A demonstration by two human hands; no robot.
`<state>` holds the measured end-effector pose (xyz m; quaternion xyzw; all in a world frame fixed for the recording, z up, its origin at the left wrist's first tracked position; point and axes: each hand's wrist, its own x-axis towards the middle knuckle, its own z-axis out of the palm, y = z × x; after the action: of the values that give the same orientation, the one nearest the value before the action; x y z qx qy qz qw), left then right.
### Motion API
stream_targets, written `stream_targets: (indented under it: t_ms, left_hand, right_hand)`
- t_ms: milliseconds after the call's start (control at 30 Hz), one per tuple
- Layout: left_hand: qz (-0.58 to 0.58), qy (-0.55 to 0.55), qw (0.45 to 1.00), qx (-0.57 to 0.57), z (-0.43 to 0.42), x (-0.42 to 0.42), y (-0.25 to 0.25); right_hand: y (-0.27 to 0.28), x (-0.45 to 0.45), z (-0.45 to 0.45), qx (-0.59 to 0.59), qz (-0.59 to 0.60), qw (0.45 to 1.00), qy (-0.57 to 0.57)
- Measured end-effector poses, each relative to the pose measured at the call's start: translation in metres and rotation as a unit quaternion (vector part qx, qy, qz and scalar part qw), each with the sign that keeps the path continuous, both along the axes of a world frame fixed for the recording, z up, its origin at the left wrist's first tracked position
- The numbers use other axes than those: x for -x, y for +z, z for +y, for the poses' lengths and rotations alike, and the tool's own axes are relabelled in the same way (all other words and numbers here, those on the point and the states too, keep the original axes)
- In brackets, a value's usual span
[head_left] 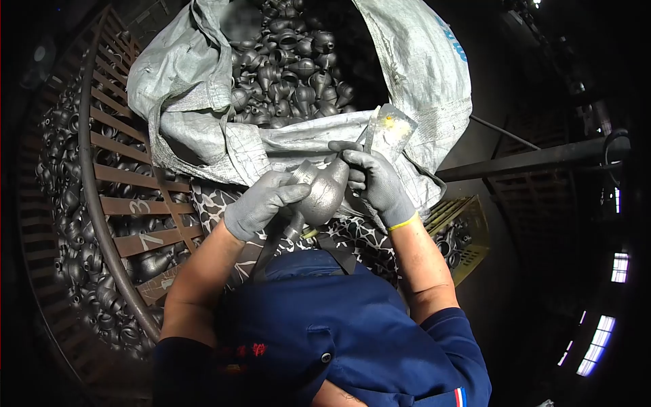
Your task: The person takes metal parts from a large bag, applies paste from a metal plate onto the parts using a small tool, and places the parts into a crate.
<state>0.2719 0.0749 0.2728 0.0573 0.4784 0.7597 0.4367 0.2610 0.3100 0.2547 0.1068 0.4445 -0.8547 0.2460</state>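
You had a grey metal casting [324,197] up in front of your body, your left hand [263,205] closed on its side. Your right hand [380,182] had its fingers curled at the upper neck; whether that grip was tight on it, I could not tell. The step looked like handling this one piece, and turning it seemed to call for a steady left grip. Beyond, an open white sack [434,81] held many metal parts; a slatted crate [129,207] and a yellow crate [480,243] held more.
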Motion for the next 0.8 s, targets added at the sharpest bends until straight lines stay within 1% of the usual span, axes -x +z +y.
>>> stream_targets:
  t_ms: [33, 67, 133, 167, 200, 233, 267, 300, 333, 400, 433, 467, 533, 567, 600, 667, 733, 800]
  left_hand:
    - [-0.046, 0.041, 0.998, 0.002, 0.002, -0.003, 0.0]
    - [-0.047, 0.04, 0.998, 0.003, 0.005, -0.006, -0.001]
    - [-0.053, 0.161, 0.985, -0.037, 0.01, -0.011, -0.002]
    - [-0.052, 0.171, 0.98, -0.082, 0.008, -0.012, -0.003]
    - [-0.05, 0.174, 0.98, -0.083, 0.007, -0.013, -0.004]
    - [-0.036, 0.211, 0.974, -0.076, 0.007, -0.014, -0.005]
    - [-0.022, 0.249, 0.966, -0.068, 0.006, -0.015, -0.004]
    - [-0.017, 0.247, 0.965, -0.083, 0.005, -0.016, 0.008]
    - [-0.014, 0.25, 0.965, -0.083, 0.004, -0.017, 0.01]
    - [0.016, 0.278, 0.957, -0.087, 0.003, -0.017, 0.012]
    - [0.013, 0.275, 0.957, -0.095, 0.0, -0.018, 0.012]
    - [0.014, 0.276, 0.956, -0.097, 0.0, -0.018, 0.008]
    - [0.04, 0.269, 0.958, -0.09, 0.003, -0.017, 0.007]
    - [0.026, 0.34, 0.934, -0.102, 0.01, -0.022, 0.01]
    - [0.027, 0.341, 0.934, -0.104, 0.009, -0.023, 0.013]
    - [0.047, 0.327, 0.939, -0.097, 0.009, -0.024, 0.015]
    - [0.053, 0.332, 0.937, -0.1, 0.01, -0.026, 0.021]
    - [0.058, 0.336, 0.935, -0.101, 0.011, -0.027, 0.022]
  right_hand:
    - [0.005, 0.0, -0.002, -0.032, 0.009, 0.999, -0.015]
    - [0.013, -0.001, -0.005, -0.031, 0.009, 0.999, -0.016]
    - [0.029, -0.005, -0.011, -0.176, 0.048, 0.981, -0.066]
    - [0.023, -0.007, -0.008, -0.202, 0.101, 0.972, -0.067]
    - [0.015, -0.009, -0.001, -0.202, 0.104, 0.972, -0.064]
    - [0.011, -0.013, 0.005, -0.284, 0.167, 0.943, -0.04]
    - [0.012, -0.021, 0.006, -0.295, 0.178, 0.938, -0.033]
    - [0.016, -0.028, 0.004, -0.306, 0.188, 0.933, -0.026]
    - [0.021, -0.036, 0.002, -0.317, 0.198, 0.927, -0.019]
    - [0.032, -0.044, 0.001, -0.367, 0.296, 0.882, -0.012]
    - [0.039, -0.049, -0.002, -0.363, 0.289, 0.886, -0.016]
    - [0.041, -0.053, -0.003, -0.328, 0.218, 0.919, -0.007]
    - [0.039, -0.061, -0.008, -0.366, 0.257, 0.894, -0.012]
    - [0.045, -0.064, -0.012, -0.389, 0.283, 0.877, -0.001]
    - [0.044, -0.068, -0.018, -0.351, 0.283, 0.892, -0.018]
    - [0.053, -0.069, -0.019, -0.45, 0.355, 0.819, 0.025]
    - [0.054, -0.071, -0.024, -0.448, 0.354, 0.821, 0.011]
    - [0.051, -0.07, -0.026, -0.513, 0.43, 0.743, 0.014]
